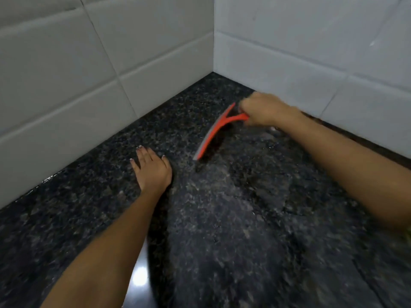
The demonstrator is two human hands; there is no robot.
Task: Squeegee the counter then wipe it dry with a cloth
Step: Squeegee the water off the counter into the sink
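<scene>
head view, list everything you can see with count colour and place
counter: one, black speckled stone with wet streaks, fills the lower frame up to the corner
tiled walls: two, white, meeting in a corner behind the counter
squeegee: one, orange-red with a grey blade, blade on the counter near the corner, right of centre
cloth: none in view
left hand: one, open, palm flat on the counter left of the squeegee
right hand: one, closed around the squeegee handle near the right wall
</scene>
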